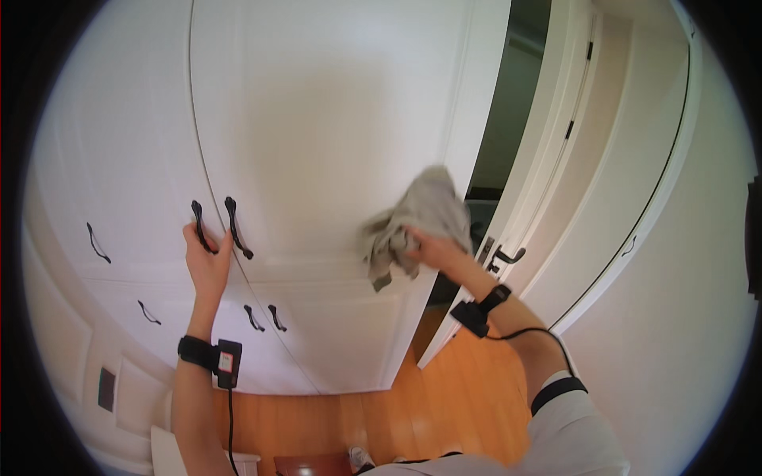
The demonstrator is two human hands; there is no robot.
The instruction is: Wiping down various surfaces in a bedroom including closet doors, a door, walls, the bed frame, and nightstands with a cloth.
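My left hand [208,262] is at a black curved door handle [199,217] on a white wardrobe, its thumb and fingers around the lower half. Just to the right, a matching black handle [237,229] belongs to the neighbouring wardrobe door [333,149]. A crumpled grey cloth [425,205] is bunched in my right hand [437,250], near the right side of that door. The cloth is slightly blurred and hides part of the door's edge and lower panel. Whether it presses on the surface I cannot tell.
Lower black handles [277,318] sit on the cupboard doors below. To the right stands a white room door [536,178], ajar, with a black lever handle [511,256]. Wooden flooring [381,422] runs underneath; a reddish-brown object [312,465] lies by my shoe [359,457]. Cables trail from both wrist straps.
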